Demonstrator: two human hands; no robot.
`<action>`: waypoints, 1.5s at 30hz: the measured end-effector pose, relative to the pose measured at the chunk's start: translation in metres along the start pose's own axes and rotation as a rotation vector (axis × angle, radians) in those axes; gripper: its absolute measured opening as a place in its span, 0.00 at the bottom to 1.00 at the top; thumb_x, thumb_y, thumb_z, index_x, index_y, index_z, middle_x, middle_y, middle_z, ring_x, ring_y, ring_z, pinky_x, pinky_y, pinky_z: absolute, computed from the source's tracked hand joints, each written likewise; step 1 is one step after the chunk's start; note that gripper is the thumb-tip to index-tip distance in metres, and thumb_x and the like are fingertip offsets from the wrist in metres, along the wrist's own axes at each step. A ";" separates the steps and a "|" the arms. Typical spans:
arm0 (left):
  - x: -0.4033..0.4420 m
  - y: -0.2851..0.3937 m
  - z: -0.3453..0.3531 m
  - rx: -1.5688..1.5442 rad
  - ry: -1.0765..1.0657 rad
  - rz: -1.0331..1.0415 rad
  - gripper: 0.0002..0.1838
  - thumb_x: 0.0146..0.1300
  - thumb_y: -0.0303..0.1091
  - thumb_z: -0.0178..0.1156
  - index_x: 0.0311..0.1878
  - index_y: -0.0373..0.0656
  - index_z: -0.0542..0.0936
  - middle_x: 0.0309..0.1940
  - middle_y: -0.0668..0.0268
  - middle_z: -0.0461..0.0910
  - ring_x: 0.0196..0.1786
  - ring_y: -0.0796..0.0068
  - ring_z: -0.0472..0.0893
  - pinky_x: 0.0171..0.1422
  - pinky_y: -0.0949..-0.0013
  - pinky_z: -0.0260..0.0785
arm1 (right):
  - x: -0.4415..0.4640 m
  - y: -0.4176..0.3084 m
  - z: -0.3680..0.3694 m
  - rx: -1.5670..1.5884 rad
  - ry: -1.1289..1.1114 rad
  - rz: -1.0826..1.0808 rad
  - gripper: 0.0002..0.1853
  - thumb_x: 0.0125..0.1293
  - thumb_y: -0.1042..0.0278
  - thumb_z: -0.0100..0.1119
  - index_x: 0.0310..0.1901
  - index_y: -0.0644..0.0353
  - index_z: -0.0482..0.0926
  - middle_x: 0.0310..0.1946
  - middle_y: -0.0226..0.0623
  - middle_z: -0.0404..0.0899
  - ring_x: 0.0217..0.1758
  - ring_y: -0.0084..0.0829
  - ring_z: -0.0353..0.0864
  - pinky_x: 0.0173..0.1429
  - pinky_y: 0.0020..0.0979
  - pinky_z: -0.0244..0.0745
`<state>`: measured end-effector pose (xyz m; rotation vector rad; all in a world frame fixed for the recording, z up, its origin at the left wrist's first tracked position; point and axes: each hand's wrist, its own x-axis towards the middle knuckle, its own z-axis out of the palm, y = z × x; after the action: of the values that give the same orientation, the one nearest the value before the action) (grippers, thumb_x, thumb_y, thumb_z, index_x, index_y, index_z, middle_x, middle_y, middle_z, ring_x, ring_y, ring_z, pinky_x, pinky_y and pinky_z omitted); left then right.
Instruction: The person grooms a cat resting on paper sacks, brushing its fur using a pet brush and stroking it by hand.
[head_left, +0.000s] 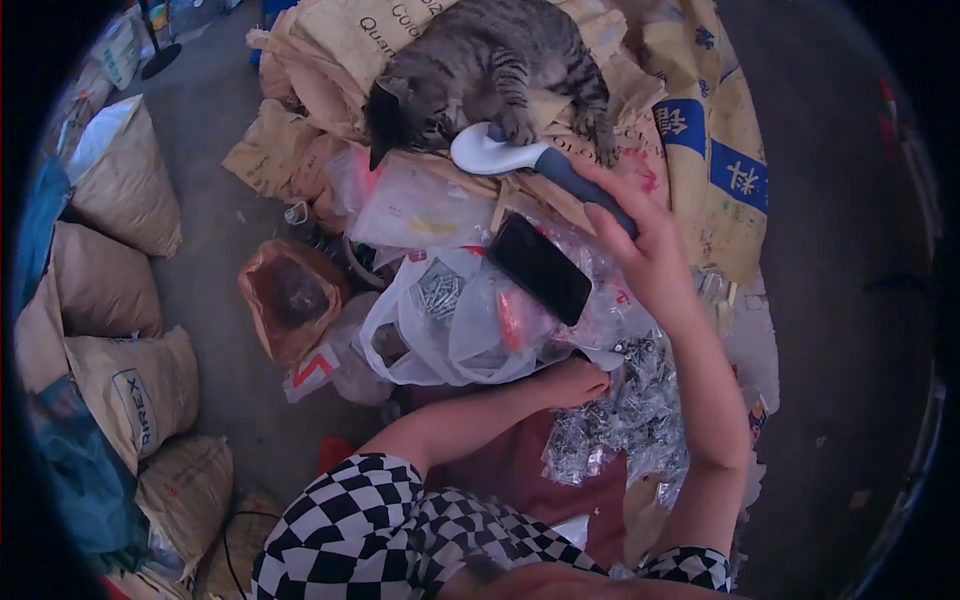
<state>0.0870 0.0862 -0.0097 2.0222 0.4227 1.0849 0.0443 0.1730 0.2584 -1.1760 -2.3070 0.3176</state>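
A large spoon-shaped scoop (pixel 500 153) with a white head and dark grey handle is in my right hand (pixel 632 215), whose fingers wrap round the handle. The scoop's head touches or nearly touches a grey tabby cat (pixel 490 70), which lies curled on brown paper sacks with a paw at the scoop. My left hand (pixel 577 383) rests closed beside a heap of small clear packets (pixel 630 420); whether it holds anything is hidden. A black phone (pixel 540 268) lies on plastic bags above that hand. White plastic bags (pixel 425 315) with metal screws are left of the phone.
An open brown paper bag (pixel 292 298) stands on the floor at left. Full sacks (pixel 135 395) line the far left side. A yellowish sack (pixel 712 150) with blue labels hangs at the right edge of the pile. A dark stand base (pixel 161 61) is at the upper left.
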 end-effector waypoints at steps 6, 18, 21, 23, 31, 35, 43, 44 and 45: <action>0.002 0.001 -0.002 0.023 -0.081 -0.046 0.07 0.60 0.36 0.57 0.36 0.46 0.81 0.28 0.57 0.81 0.32 0.54 0.82 0.38 0.54 0.74 | 0.012 -0.001 0.021 0.212 0.253 0.097 0.16 0.69 0.69 0.57 0.57 0.60 0.78 0.47 0.37 0.82 0.46 0.27 0.80 0.52 0.27 0.73; 0.002 -0.019 0.026 -0.056 0.115 0.107 0.09 0.58 0.34 0.57 0.35 0.39 0.80 0.28 0.52 0.80 0.32 0.50 0.81 0.40 0.53 0.73 | 0.092 -0.033 0.099 -0.012 0.374 -0.069 0.17 0.66 0.66 0.58 0.57 0.49 0.78 0.36 0.49 0.82 0.36 0.45 0.82 0.42 0.38 0.74; 0.000 -0.021 0.031 -0.004 0.178 0.114 0.08 0.57 0.34 0.58 0.32 0.40 0.81 0.26 0.53 0.80 0.32 0.51 0.81 0.39 0.53 0.73 | 0.078 -0.039 0.079 -0.029 0.275 -0.025 0.17 0.66 0.65 0.59 0.57 0.49 0.78 0.35 0.47 0.83 0.37 0.45 0.82 0.42 0.39 0.75; 0.001 -0.003 0.009 -0.045 0.101 0.035 0.08 0.57 0.34 0.58 0.31 0.40 0.81 0.26 0.53 0.80 0.32 0.51 0.82 0.39 0.53 0.73 | 0.063 -0.037 0.065 -0.027 0.214 0.028 0.18 0.66 0.65 0.59 0.57 0.49 0.78 0.35 0.46 0.83 0.37 0.42 0.83 0.42 0.38 0.75; 0.002 0.002 -0.002 -0.037 -0.081 -0.071 0.09 0.59 0.36 0.57 0.30 0.42 0.81 0.27 0.55 0.82 0.33 0.53 0.82 0.40 0.54 0.74 | 0.019 -0.001 0.053 0.031 0.208 -0.009 0.18 0.67 0.70 0.59 0.59 0.51 0.78 0.37 0.37 0.82 0.34 0.23 0.79 0.42 0.25 0.73; 0.001 -0.002 0.001 -0.085 -0.018 -0.030 0.07 0.58 0.36 0.57 0.29 0.44 0.78 0.26 0.57 0.79 0.31 0.55 0.80 0.37 0.54 0.70 | 0.009 -0.004 0.049 0.126 0.143 0.138 0.18 0.67 0.71 0.59 0.59 0.51 0.78 0.35 0.37 0.82 0.35 0.22 0.79 0.43 0.25 0.73; 0.001 0.001 -0.002 -0.071 -0.029 -0.012 0.08 0.60 0.36 0.56 0.29 0.43 0.78 0.25 0.55 0.79 0.29 0.53 0.81 0.35 0.53 0.71 | 0.003 0.003 0.028 -0.015 0.091 0.075 0.18 0.67 0.71 0.59 0.58 0.52 0.78 0.36 0.35 0.82 0.36 0.22 0.77 0.45 0.25 0.73; 0.001 0.001 -0.002 -0.063 -0.028 -0.013 0.08 0.60 0.36 0.56 0.29 0.43 0.78 0.25 0.55 0.79 0.29 0.53 0.80 0.34 0.53 0.71 | 0.003 0.002 0.027 -0.020 0.077 0.085 0.18 0.67 0.71 0.59 0.58 0.52 0.78 0.37 0.35 0.82 0.36 0.22 0.77 0.45 0.25 0.72; 0.001 0.000 -0.002 -0.054 -0.026 -0.013 0.08 0.60 0.36 0.56 0.29 0.43 0.78 0.25 0.55 0.79 0.29 0.53 0.80 0.34 0.53 0.71 | 0.004 -0.001 0.026 0.034 0.088 0.086 0.17 0.68 0.71 0.58 0.58 0.54 0.79 0.40 0.35 0.82 0.39 0.22 0.77 0.48 0.25 0.72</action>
<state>0.0863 0.0874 -0.0086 1.9813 0.3885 1.0508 0.0275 0.1762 0.2387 -1.2500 -2.1716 0.3278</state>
